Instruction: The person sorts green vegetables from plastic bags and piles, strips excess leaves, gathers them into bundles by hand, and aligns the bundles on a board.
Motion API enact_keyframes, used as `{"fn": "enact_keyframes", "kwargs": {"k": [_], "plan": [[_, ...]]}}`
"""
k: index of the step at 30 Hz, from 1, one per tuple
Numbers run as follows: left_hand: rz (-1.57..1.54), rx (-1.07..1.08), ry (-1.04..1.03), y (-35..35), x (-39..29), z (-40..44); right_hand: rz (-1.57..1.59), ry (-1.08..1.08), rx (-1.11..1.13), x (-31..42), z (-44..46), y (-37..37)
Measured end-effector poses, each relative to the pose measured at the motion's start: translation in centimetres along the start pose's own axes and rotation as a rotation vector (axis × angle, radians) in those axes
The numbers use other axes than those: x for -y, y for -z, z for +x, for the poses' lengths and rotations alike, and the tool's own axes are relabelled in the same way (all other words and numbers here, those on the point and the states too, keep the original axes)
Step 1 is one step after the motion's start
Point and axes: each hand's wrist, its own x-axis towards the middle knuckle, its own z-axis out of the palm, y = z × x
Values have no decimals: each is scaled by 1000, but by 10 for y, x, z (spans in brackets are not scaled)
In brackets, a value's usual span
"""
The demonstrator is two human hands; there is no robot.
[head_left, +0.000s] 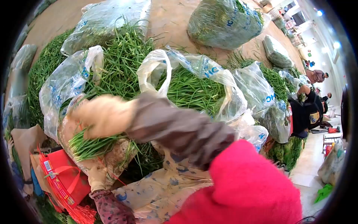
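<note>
- Your right hand (pixel 102 115) is at 9 o'clock, just above the small bunch of greens (pixel 88 146). It is blurry, so I can't tell if your fingers are closed on the stalks.
- Your left hand (pixel 97 178) is at 8 o'clock, by the low edge of the tan board (pixel 118 155). I can't tell how its fingers are curled or what they hold. A thin red strip shows near it.
- The small bunch lies on the board, between 8 and 9 o'clock, with its cut-looking ends toward you and to the left.
- It looks light and soft. The stalks should bend easily, and they may slide on each other if they are wet.
- A hard squeeze could bruise them. The best place to hold is around the middle, with all your fingers, so loose ones don't drop out.
- The red pack (pixel 80 173) sits at 8 o'clock, left of your left hand, with red ties (pixel 80 213) below it.
- A big pile of greens (pixel 125 61) is near 11 o'clock, and a clear bag (pixel 209 68) with more greens is at 1 o'clock.
</note>
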Motion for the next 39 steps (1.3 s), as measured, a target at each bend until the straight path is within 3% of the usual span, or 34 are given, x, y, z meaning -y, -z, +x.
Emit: {"fn": "enact_keyframes", "kwargs": {"k": [1, 2, 3, 5, 6, 8, 10, 13, 15, 17, 19, 22, 26, 30, 32, 34, 39], "plan": [[5, -122, -70, 9, -15, -14, 88, 114, -275, -14, -31, 17], [20, -252, -143, 23, -31, -26, 164, 46, -397, -30, -56, 36], [-20, -201, -152, 47, -59, -43, 338, -139, -497, -39, -90, 59], [-205, -432, -398, 56, -92, -53, 131, -310, -712, -105, -153, 77], [-238, -525, -560, 64, -117, -60, -152, -627, -678, -116, -185, 82], [-277, -602, -854, 80, -184, -85, -274, -985, -478, -122, -220, 82], [-269, -513, -1131, 87, -255, -110, -309, -833, -393, -150, -245, 60], [-177, -157, -1516, 55, -336, -102, -427, -788, -215, -174, -240, 34], [347, -36, -1460, 25, -375, -92, -489, -722, -118, -200, -230, 14], [660, 92, -1262, 6, -397, -74, -538, -662, -7, -213, -212, 4], [854, 246, -875, -10, -401, -38, -520, -652, 101, -220, -191, -1], [1084, 522, -462, 1, -394, -18, -425, -644, 195, -228, -164, 0], [1118, 400, -517, -11, -383, 4, -553, -613, 314, -246, -145, -20], [1172, 376, -451, -20, -381, -12, -670, -585, 251, -254, -141, -57], [1194, 363, -436, -20, -382, -19, -612, -634, 385, -235, -137, -51], [1061, 340, -494, -12, -385, -30, -639, -650, 361, -234, -138, -67], [1080, 340, -442, -14, -394, -31, -693, -575, 91, -253, -136, -81]]}}
